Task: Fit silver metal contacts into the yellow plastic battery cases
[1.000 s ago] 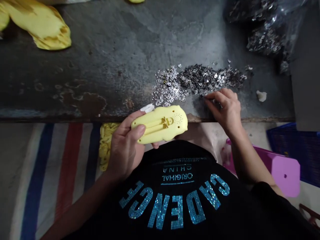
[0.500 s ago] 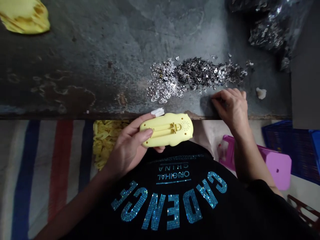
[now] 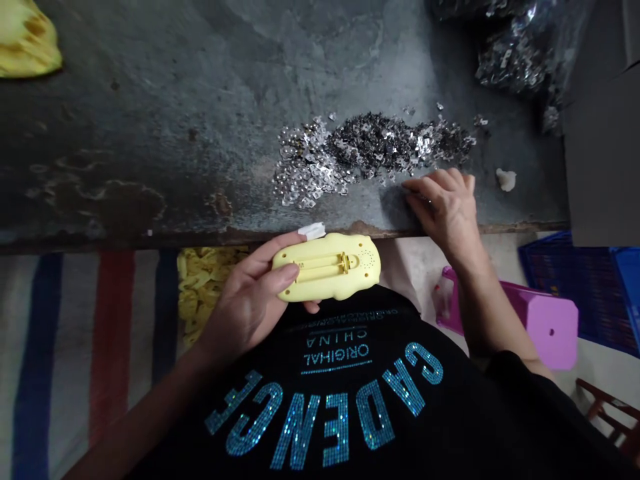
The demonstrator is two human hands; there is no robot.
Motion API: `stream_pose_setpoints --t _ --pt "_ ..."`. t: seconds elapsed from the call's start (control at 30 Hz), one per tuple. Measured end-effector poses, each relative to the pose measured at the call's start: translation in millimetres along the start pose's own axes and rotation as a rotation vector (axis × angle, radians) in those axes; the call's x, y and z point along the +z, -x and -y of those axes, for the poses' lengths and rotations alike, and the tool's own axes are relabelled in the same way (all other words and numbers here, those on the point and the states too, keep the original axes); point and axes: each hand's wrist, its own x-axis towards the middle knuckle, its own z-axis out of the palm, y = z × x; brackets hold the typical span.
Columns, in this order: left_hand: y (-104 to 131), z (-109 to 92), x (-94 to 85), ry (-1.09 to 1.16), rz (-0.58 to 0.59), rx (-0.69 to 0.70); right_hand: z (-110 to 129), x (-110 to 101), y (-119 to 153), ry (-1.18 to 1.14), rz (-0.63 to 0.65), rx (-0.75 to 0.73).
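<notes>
My left hand is closed around one end of a pale yellow plastic casing, thumb on top and fingers beneath. The casing lies level just off the table's front edge, its long battery compartment facing up, with screw holes and a cluster of small holes at the right end. White wrapping covers the tip of one left finger. My right hand rests at the table's front, thumb and forefinger pinched; what they hold is too small to name. Just beyond it spreads a pile of small metal contact pieces.
Bagged metal pieces and a grey box-like surface stand at the right. A small white lump lies nearby. A yellow bag is far left. Below are yellow parts, a pink stool and a blue crate.
The whole view has shifted, so the table's things appear farther left. The casing is still in my left hand, and my right hand stays pinched beside the metal pile.
</notes>
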Motion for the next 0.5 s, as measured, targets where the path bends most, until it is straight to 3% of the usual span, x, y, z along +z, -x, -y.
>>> stream_pose_setpoints --t 0.17,0.37,0.5 --pt "0.4 -0.5 1.4 0.012 0.016 0.01 10.6 2.0 -6.2 0.009 0.07 -0.061" --pt "-1.6 -0.1 4.4 0.008 0.018 -0.011 34.3 10.1 9.8 0.086 0.005 -0.183" --pt "-3.3 0.8 1.9 -0.008 0.001 -0.019 27.1 8.0 22.9 -0.05 -0.086 -0.137"
